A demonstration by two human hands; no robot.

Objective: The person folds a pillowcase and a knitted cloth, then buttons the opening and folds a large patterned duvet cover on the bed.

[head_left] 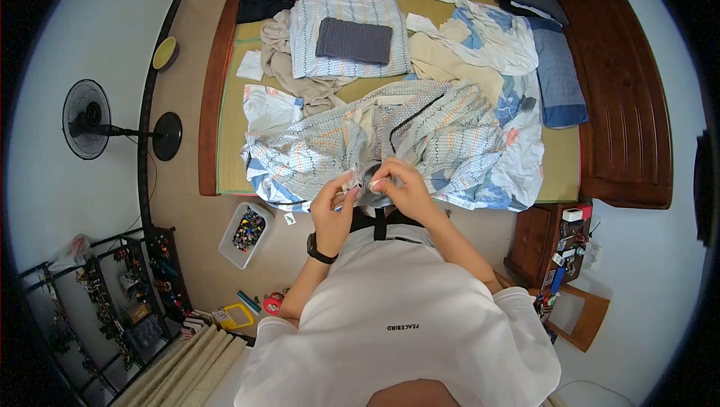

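Note:
A rumpled zigzag-patterned fabric cover [457,126] lies across the near part of the bed, with a dark strip along one of its folds. At the near edge of the bed, my left hand [334,201] pinches a small pale bit of this cover. Close by on the right, my right hand [403,188] also has its fingertips closed on a whitish piece of it. A small gap separates the two hands. Beneath the cover spreads a white and blue floral sheet [525,175]. The exact part between my fingertips is too small to make out.
Further back on the bed lie a folded patterned quilt [307,32], a dark grey folded cloth [352,41], beige fabric [457,66] and a blue pillow [559,77]. A bin of small pieces [249,231] and a fan [90,118] stand left; a nightstand [536,238] stands right.

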